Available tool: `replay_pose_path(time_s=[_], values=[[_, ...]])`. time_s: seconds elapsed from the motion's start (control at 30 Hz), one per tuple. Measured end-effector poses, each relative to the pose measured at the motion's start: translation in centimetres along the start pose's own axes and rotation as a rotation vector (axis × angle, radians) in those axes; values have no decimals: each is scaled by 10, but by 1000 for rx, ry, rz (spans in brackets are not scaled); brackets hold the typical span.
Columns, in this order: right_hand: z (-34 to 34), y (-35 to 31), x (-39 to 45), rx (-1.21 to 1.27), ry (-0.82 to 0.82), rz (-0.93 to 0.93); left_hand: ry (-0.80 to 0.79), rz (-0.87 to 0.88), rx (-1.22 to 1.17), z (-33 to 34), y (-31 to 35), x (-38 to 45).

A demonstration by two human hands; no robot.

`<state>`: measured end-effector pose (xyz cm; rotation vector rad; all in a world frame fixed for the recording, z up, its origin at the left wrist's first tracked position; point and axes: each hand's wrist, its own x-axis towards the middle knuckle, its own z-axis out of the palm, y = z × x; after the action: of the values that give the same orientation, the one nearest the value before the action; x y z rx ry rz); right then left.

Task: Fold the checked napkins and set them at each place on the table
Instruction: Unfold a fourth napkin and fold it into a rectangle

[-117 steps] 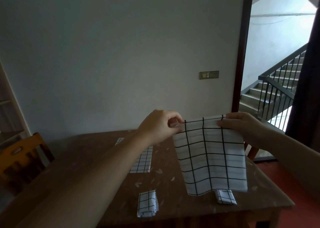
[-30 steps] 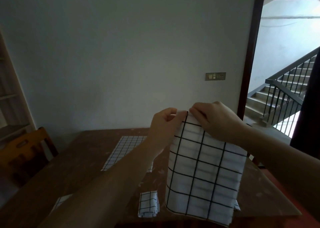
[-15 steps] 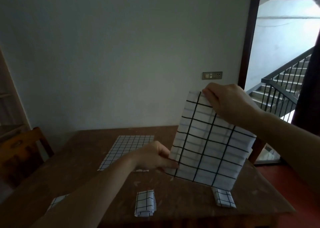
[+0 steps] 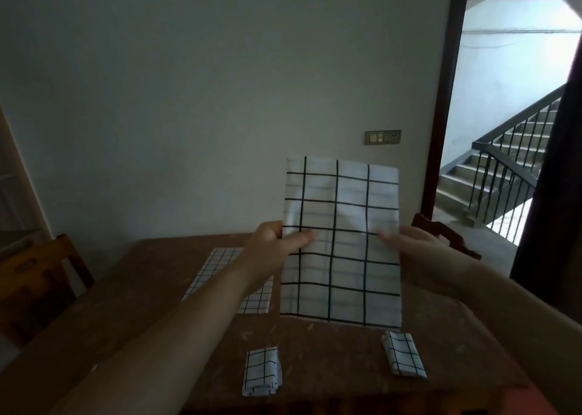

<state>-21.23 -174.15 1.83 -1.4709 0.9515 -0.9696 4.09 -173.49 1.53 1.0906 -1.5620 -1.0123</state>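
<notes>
A white napkin with black checks stands upright in the air above the brown table. My left hand pinches its left edge at mid height, thumb on the front. My right hand pinches the right edge at the same height. Two small folded checked napkins lie near the front edge: one at the centre, one at the right. A flat unfolded checked napkin lies further back, partly hidden by my left forearm.
A wooden chair stands at the table's left side and another chair back shows behind my right hand. A shelf unit is at the far left. An open doorway on the right leads to a staircase with a dark railing.
Both hands moved from the napkin's top corners to its side edges at mid height. The napkin was tilted half a second ago and now stands upright, held flat facing me.
</notes>
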Motion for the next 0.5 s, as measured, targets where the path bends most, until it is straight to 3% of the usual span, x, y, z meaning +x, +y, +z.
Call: replay_pose_path(time_s=[0.2,0.37,0.5], values=[[-1,-3,9,-385,65,-143,34,-81,-119,-4,-3,3],[-17,-5,9,-133,-40,-140,-47,-108,-229,-7,-3,1],[-24,-7,10,-199,-83,-170,-106,-91,-304,-11,-4,2]])
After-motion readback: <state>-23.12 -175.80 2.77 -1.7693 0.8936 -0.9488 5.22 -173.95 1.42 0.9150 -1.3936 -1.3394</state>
